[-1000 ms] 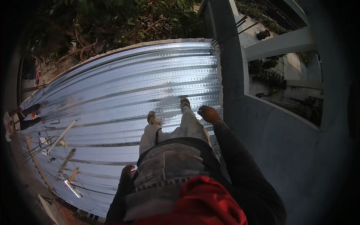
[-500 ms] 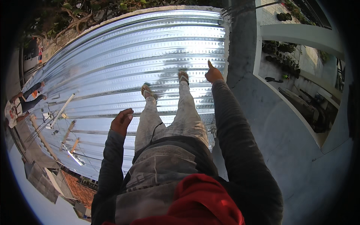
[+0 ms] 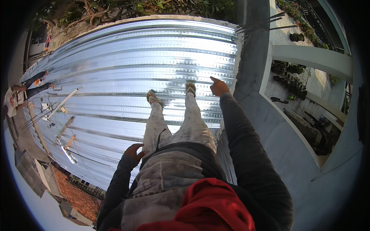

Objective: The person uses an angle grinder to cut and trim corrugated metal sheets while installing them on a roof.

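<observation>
I stand in sandals on a shiny, ribbed metal deck (image 3: 115, 57). My right hand (image 3: 219, 86) is over the deck near its right edge, with the index finger stretched out, other fingers curled, and nothing in it. My left hand (image 3: 134, 152) hangs beside my left thigh (image 3: 152, 133), fingers loosely bent and apart, empty. A red cloth (image 3: 208, 204) lies at the bottom of the view, on my front.
Another person (image 3: 15, 98) is at the far left. Pipes and wooden pieces (image 3: 67, 127) lie on the deck's left part. On the right are a grey wall (image 3: 277, 134), protruding rebar (image 3: 262, 25) and openings with potted plants (image 3: 289, 79) below. Foliage (image 3: 146, 7) lies beyond the far edge.
My left hand rose into view, then dropped back toward my thigh. My right hand went forward, raised, then came slightly lower, index finger out. The view shifted, showing more rooftops at lower left.
</observation>
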Tool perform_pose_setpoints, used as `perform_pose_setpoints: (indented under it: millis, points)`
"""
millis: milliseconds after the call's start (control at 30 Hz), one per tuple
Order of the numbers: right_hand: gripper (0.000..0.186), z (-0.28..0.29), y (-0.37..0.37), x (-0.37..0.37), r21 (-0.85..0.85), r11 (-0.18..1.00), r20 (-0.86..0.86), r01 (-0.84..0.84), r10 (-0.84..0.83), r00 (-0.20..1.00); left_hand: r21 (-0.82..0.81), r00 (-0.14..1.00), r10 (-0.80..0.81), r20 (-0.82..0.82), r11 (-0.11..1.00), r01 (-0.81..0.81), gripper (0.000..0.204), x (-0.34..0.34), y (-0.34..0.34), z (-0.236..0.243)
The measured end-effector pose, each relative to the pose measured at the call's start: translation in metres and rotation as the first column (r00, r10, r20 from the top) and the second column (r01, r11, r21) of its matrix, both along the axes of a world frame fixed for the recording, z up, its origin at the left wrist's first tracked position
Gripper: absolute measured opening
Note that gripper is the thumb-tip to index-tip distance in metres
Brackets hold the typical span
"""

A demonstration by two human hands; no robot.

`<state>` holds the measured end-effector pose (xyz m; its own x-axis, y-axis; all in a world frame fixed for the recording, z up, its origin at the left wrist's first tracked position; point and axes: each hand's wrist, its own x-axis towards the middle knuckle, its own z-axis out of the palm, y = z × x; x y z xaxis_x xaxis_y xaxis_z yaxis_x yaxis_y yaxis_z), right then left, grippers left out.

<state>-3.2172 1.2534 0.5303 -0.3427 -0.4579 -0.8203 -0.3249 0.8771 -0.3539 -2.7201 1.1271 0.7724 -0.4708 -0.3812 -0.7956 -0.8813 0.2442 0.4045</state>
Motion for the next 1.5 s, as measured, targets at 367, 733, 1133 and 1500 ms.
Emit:
perform_pose_setpoints:
  millis: [367,733,1133,1500]
  points:
    - [0.048,-0.059,0.099,0.135,-0.079,0.856,-0.018,-0.511,0.511,0.859,0.229,0.951,-0.245,-0.189,0.931,0.285,0.028,0.061,-0.016,0.143]
    - [0.046,0.026,0.025,0.178,-0.136,0.959,-0.104,-0.25,0.237,0.966,0.542,0.956,-0.021,-0.292,0.82,0.184,0.036,0.153,-0.105,0.136]
    - [0.038,0.039,-0.05,0.256,-0.265,0.956,-0.197,-0.129,0.078,0.977,-0.389,0.887,-0.141,-0.44,0.92,-0.047,0.024,0.105,-0.148,0.084]
    - [0.019,-0.012,-0.024,0.175,-0.359,0.727,-0.073,-0.585,0.603,0.794,-0.089,0.92,0.385,-0.08,0.916,-0.391,0.032,0.155,-0.034,-0.134]
